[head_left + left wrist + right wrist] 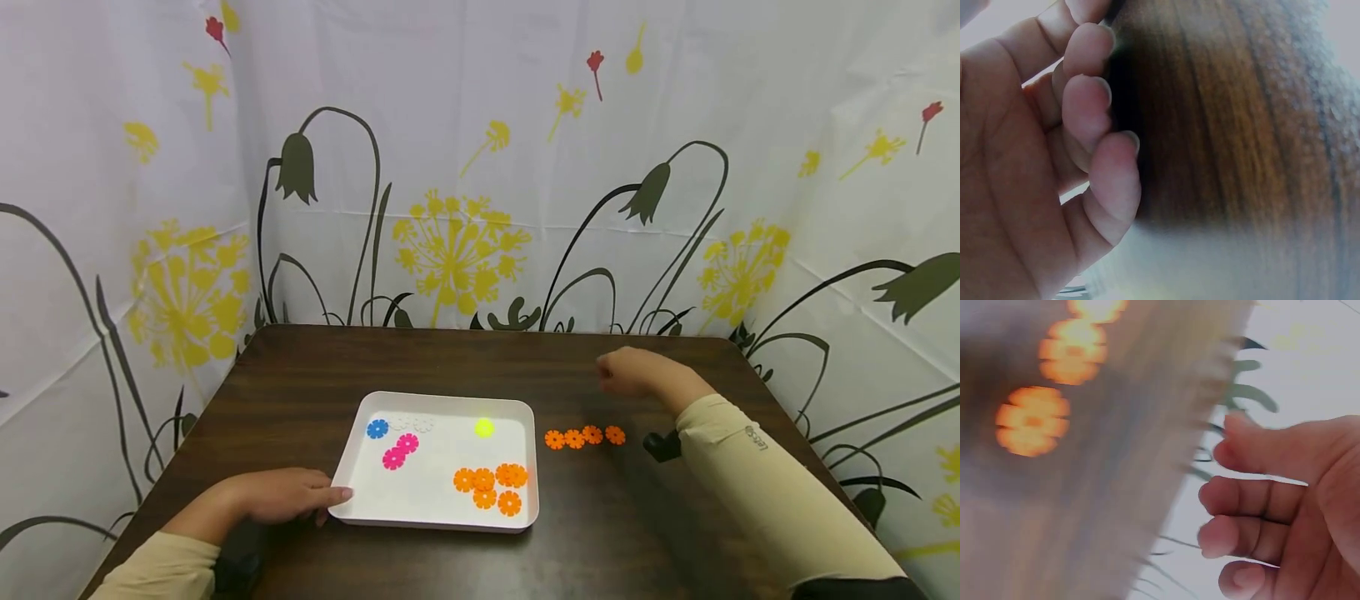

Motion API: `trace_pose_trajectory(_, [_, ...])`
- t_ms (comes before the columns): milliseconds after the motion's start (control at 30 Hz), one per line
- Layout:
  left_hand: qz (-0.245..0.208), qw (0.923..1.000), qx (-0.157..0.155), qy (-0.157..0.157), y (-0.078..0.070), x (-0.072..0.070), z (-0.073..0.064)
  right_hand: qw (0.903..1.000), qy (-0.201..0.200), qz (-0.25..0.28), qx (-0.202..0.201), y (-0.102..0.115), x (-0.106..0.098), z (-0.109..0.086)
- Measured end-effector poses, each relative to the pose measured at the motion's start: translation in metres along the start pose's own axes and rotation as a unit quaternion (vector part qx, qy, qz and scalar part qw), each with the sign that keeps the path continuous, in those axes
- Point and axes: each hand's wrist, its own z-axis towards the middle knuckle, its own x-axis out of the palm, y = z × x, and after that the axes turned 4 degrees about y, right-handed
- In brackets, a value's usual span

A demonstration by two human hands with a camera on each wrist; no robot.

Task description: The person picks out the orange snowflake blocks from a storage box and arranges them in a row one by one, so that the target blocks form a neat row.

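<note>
A white tray (435, 467) lies on the dark table, and my left hand (281, 493) grips its near left corner, thumb over the rim. In the left wrist view, curled fingers (1113, 181) show beside the wood surface. Inside the tray are a blue flower-shaped disc (377, 428), two clear ones, two pink discs (393, 458), a yellow disc (484, 427) and several orange discs (509, 503). Past the tray's right side, several more orange discs (573, 438) form a row. My right hand (630, 372) is beyond this row, fingers loosely curled, nothing visible in them.
The brown wood-grain table (315, 358) reaches back to a white curtain (465, 108) printed with yellow and dark green flowers. This curtain also hangs along both sides. A black wrist device (662, 447) sits at my right wrist.
</note>
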Motion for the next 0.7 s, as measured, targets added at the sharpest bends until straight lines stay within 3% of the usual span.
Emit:
trace_pose_trajectory(167, [0.001,0.9999,-0.016,-0.003,-0.001,0.001,-0.001,0.9959,-0.078,-0.041,-0.025,0.032,-0.039,0.003])
trace_pose_trajectory(333, [0.007,0.9999,-0.013,-0.004,-0.001,0.002,0.001,0.9868,-0.115,-0.087,-0.074,0.085,-0.034,0.015])
trace_pose_trajectory(400, [0.008,0.9999,-0.009,-0.003,-0.001,0.002,0.001,0.9828,-0.100,-0.119,-0.099,0.110,-0.022,0.017])
trace_pose_trajectory(533, [0.007,0.9999,-0.008,-0.003,0.001,0.002,0.003,0.9744,-0.026,-0.184,-0.127,0.152,0.012,0.019])
trace_pose_trajectory(700, [0.008,0.9999,-0.005,-0.004,0.002,0.001,0.000,0.9603,0.046,-0.251,-0.113,0.177,0.049,0.023])
